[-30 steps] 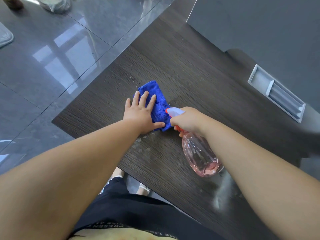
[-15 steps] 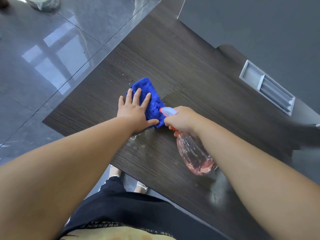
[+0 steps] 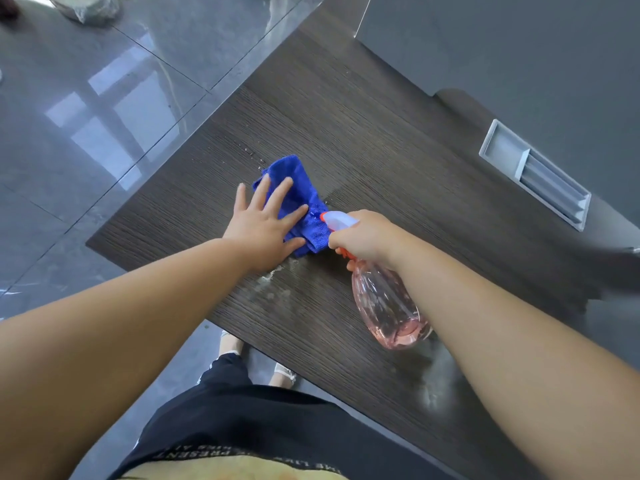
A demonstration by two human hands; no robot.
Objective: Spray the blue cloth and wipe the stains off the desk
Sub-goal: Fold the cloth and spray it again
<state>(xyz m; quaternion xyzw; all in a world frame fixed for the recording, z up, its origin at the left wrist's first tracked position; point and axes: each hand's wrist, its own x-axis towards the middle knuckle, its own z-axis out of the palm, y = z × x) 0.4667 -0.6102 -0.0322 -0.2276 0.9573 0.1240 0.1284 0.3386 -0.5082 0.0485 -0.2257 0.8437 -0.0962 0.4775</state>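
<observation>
Head view.
- Left hand (image 3: 261,225): flat, fingers straight and spread, pressing on the blue cloth (image 3: 300,199).
- Blue cloth: folded, on the dark wood desk (image 3: 398,161), under the left fingers, just ahead of the right hand's nozzle.
- Right hand (image 3: 363,235): fingers curled round the head of the spray bottle (image 3: 388,306), nozzle touching or nearly touching the cloth.
- Spray bottle: pink, transparent, tilted, body below the right wrist.
- Stains (image 3: 273,282): pale smears beside the left wrist.
- Grey recessed tray (image 3: 535,174): well right of both hands.
</observation>
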